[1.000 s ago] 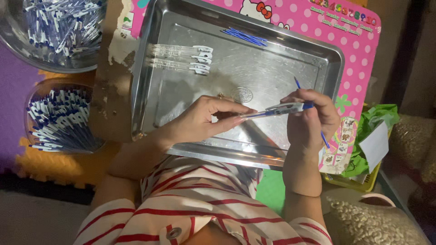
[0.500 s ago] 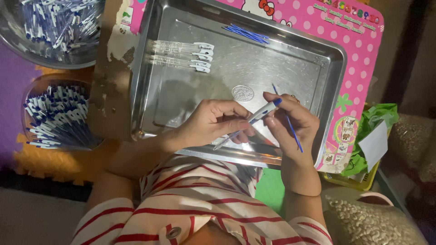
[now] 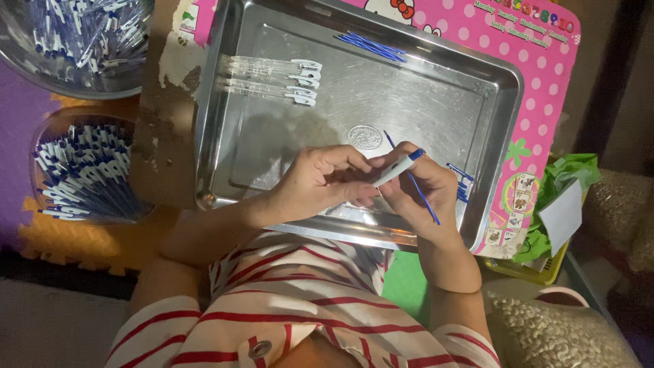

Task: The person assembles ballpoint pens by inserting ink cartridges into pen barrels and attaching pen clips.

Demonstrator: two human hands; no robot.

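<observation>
My left hand (image 3: 320,180) pinches the clear plastic pen barrel with a blue tip (image 3: 397,166), which is angled up over the shiny steel tray (image 3: 436,95). My right hand (image 3: 419,194) steadies that barrel and grips a thin blue ink refill (image 3: 419,194). More finished clear pens (image 3: 272,80) lie in the tray's far corner, loose blue refills (image 3: 373,46) along its far rim.

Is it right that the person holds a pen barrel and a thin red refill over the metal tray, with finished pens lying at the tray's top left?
Not quite: the head view shows the refill is blue, not red. The left hand and right hand do hold it and the pen barrel over the metal tray, with finished pens at its top left.
</observation>
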